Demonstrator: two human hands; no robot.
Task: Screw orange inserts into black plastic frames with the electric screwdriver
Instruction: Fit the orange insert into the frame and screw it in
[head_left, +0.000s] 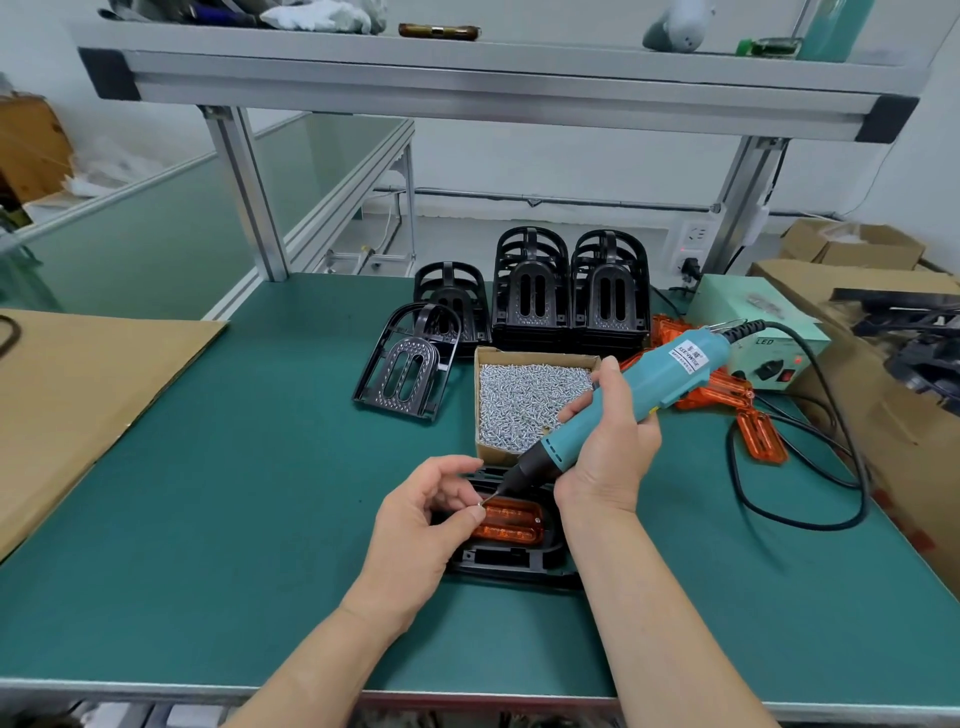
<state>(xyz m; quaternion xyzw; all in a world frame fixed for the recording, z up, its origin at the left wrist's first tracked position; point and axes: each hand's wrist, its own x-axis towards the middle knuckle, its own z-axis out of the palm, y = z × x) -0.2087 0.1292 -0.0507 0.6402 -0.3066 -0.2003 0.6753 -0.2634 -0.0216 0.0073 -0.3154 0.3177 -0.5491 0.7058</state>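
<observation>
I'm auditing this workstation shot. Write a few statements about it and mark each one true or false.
1. The right hand holds the electric screwdriver. True.
2. The box of screws is almost empty. False: screws fill it.
3. An orange insert sits in the black frame beneath the hands. True.
4. The left hand holds nothing. False: its fingers pinch a small screw at the driver's tip.
5. The spare black frames are stacked beyond the box. True.

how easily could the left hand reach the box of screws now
Probably yes: the box of screws sits open just beyond the left hand, though its fingers pinch a screw and the electric screwdriver slants between.
</observation>
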